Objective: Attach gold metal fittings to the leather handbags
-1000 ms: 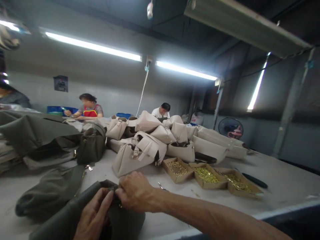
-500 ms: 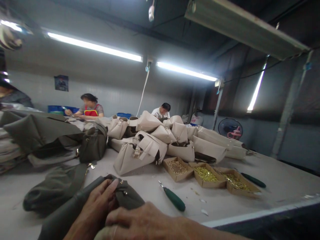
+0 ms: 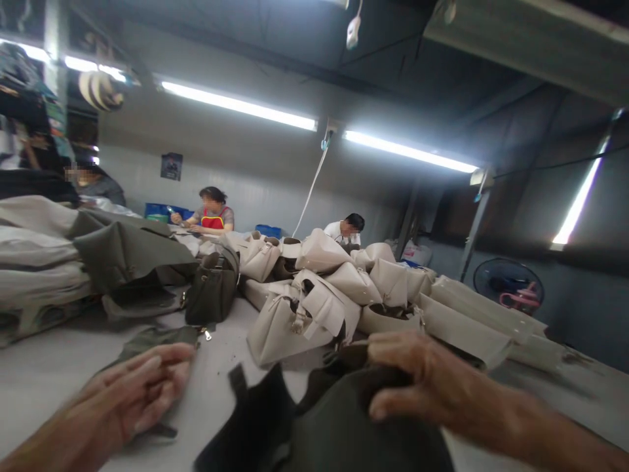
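At the bottom centre is a dark grey-green bag (image 3: 354, 419), its flaps loose and partly blurred. My right hand (image 3: 417, 367) grips its upper edge, thumb on the near side and fingers over the top. Off to the left, my left hand (image 3: 142, 387) is away from that bag, its fingers slightly curled and apart, with nothing seen in it. Beneath and behind this hand lies a flat olive piece (image 3: 152, 337) with a metal zip pull (image 3: 207, 335) at its corner.
Beige bags (image 3: 299, 314) are heaped across the table (image 3: 230, 354). A dark upright bag (image 3: 211, 288) and a large grey-green piece (image 3: 128, 252) lie left. Persons (image 3: 213, 213) sit behind. A fan (image 3: 508, 285) stands at the right.
The view has turned left. My left hand has let go of the dark material and moved left. My right hand and the dark bag are further right; the bag lies more open.
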The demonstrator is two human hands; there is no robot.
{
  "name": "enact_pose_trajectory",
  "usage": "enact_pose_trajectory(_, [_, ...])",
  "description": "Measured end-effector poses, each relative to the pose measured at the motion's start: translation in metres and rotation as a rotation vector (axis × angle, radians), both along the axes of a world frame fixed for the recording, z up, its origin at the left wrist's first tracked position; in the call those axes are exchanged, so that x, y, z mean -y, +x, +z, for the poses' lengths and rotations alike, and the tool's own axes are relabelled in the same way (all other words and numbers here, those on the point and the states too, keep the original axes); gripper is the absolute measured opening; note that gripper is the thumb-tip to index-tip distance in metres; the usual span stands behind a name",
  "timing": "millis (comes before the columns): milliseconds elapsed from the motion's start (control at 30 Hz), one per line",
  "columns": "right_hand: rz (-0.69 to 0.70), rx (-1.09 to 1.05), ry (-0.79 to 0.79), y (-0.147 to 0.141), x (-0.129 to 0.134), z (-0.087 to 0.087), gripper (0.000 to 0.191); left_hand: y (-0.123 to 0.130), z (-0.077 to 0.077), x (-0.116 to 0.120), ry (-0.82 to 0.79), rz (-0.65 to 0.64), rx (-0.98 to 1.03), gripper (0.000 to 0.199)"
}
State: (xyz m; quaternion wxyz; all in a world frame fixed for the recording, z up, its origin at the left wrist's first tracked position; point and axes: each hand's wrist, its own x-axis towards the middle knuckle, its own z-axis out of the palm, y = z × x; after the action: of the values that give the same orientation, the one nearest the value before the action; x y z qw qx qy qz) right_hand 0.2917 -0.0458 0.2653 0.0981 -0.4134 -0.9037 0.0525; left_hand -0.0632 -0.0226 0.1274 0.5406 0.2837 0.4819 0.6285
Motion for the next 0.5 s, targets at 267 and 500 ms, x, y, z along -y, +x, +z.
enact_pose_trajectory(267, [-0.688,0.063,0.716,0.053,-0.141,0.141,0.022,-0.018,-0.08,-0.044,0.017,-0.004,-0.199,0.062])
enact_pose_trajectory(500, [-0.647,-0.251,0.722,-0.037,-0.264,0.118,0.035,0.003,-0.105,-0.051,0.238,0.093,-0.773,0.036])
